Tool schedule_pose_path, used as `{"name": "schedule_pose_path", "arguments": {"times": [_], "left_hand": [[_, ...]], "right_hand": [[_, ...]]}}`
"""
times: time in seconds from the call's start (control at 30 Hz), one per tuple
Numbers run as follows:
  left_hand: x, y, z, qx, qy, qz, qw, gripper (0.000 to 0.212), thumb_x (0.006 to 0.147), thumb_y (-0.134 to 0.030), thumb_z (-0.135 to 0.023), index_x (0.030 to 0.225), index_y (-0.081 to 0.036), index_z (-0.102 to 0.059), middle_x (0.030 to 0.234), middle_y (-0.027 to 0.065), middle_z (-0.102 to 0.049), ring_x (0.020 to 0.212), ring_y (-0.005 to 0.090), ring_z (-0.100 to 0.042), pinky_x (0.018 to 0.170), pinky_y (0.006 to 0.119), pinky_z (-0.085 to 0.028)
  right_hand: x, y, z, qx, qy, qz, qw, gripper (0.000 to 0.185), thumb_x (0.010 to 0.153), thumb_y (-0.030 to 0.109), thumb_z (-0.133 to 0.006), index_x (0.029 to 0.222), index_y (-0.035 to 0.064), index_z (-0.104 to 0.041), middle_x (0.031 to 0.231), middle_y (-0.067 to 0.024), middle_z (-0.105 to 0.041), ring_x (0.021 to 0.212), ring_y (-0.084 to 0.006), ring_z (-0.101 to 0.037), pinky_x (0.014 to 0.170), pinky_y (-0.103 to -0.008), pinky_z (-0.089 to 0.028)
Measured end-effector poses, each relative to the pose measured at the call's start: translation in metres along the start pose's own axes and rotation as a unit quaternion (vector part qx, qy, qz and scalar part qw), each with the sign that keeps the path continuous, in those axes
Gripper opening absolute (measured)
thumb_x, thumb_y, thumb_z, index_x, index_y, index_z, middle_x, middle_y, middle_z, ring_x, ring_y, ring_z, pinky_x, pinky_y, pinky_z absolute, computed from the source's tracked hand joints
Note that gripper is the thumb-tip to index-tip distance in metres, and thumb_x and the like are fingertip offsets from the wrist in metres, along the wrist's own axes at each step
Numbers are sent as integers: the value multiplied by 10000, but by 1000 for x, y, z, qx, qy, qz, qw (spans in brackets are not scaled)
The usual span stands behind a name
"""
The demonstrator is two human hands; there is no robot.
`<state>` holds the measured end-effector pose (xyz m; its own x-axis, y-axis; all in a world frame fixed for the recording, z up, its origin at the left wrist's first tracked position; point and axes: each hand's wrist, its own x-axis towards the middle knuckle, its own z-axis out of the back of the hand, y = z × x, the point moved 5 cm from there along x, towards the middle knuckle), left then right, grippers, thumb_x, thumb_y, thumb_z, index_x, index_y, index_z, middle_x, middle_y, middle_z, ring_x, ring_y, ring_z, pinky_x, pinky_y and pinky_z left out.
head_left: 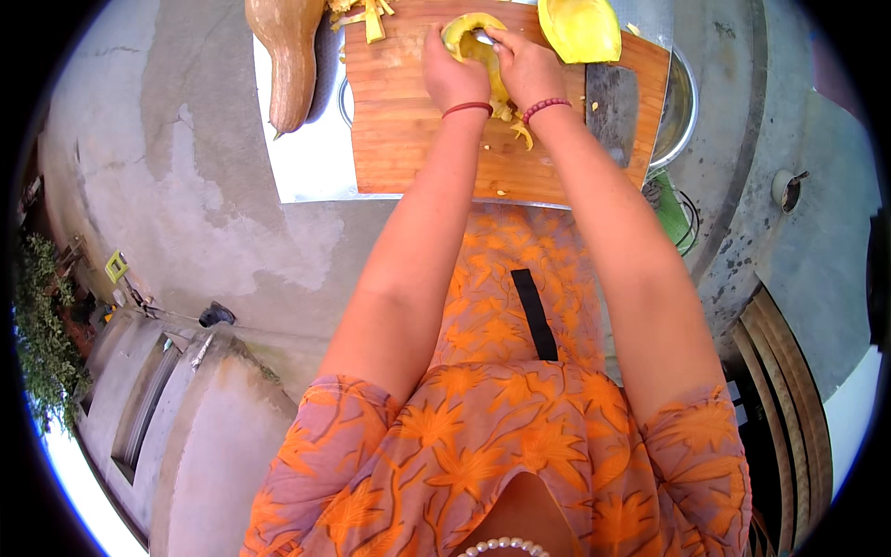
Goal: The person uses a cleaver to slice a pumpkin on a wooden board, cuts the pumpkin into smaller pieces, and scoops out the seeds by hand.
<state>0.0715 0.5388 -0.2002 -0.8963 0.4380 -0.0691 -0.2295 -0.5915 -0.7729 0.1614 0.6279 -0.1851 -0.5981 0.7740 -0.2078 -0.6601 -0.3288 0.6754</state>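
My left hand (452, 78) grips a hollowed piece of yellow pumpkin (476, 22) by its left side, just above a wooden cutting board (404, 157). In my right hand (529, 73) is a small metal utensil (484, 37), probably a spoon, held at the pumpkin's hollow. Its far end is hidden inside the piece. Stringy pulp (502, 111) lies on the board under my wrists, with a few loose seeds around it. To the right is a cleaver (612, 118) lying flat. Beyond it rests another cut pumpkin piece (579, 29), its yellow flesh facing up.
A whole butternut squash (289, 59) lies left of the board on a metal tabletop (306, 170). Yellow scraps (374, 22) sit at the board's far left. A metal basin (686, 115) shows beneath the right edge. Off right on the concrete floor stands a small pot (788, 191).
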Motion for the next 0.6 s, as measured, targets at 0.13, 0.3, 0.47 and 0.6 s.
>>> {"name": "schedule_pose_path", "arguments": {"times": [0.13,0.3,0.47,0.6], "left_hand": [[5,28,1,-87,33,156,983,615,755,99,-618,1338,-75,-528,1248,193,-629,1142,351,-616,972,394,-492],[6,30,-1,-85,44,166,981,594,766,84,-620,1336,-59,-531,1243,194,-638,1142,329,-627,967,373,-494],[11,40,-10,-147,38,175,973,579,753,108,-575,1314,-34,-546,1244,216,-631,1162,347,-613,985,386,-483],[5,52,-3,-100,28,191,976,578,762,94,-585,1324,-34,-543,1249,215,-631,1164,340,-614,987,379,-483]], "right_hand": [[-36,-23,-20,-58,118,-46,990,261,957,185,-555,1165,179,-713,960,-207,-695,881,-371,-670,787,-462,-543],[-7,7,-4,-63,100,-29,993,268,957,177,-550,1166,187,-717,990,-203,-696,903,-357,-672,812,-449,-540],[-18,-21,-25,-67,128,-36,989,257,966,191,-555,1158,185,-726,930,-201,-697,859,-331,-684,783,-432,-536],[-18,5,-13,-107,166,-6,980,260,950,200,-574,1161,216,-726,919,-185,-703,847,-333,-684,779,-440,-543]]}}
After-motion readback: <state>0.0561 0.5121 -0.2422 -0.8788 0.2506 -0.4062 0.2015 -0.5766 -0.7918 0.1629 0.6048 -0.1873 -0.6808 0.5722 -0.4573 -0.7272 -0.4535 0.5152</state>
